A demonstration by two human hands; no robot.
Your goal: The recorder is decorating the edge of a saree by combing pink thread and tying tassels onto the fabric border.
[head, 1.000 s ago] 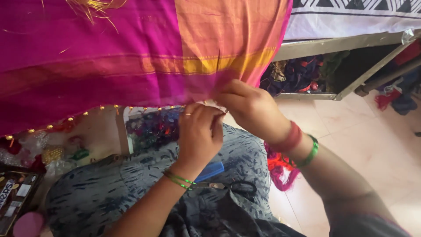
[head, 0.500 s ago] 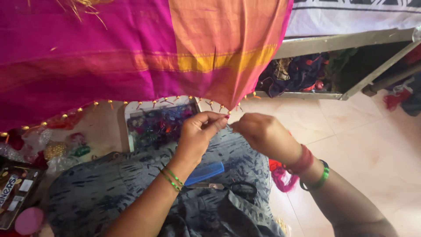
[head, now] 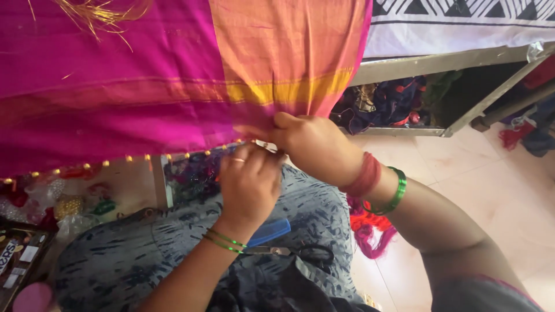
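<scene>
Two hands meet at the lower edge of a big cloth (head: pixel 144 86), pink with an orange panel and a yellow stripe, which hangs across the top of the view. Small gold beads (head: pixel 147 156) run along its hem. The right hand (head: pixel 315 144) is closed on the hem, pinching it just under the orange panel. The left hand (head: pixel 248 182) touches the same place from below, fingers curled; what it grips I cannot tell. On the lap in grey fabric lie scissors (head: pixel 300 252) and a blue comb (head: pixel 269 230), near the left wrist
</scene>
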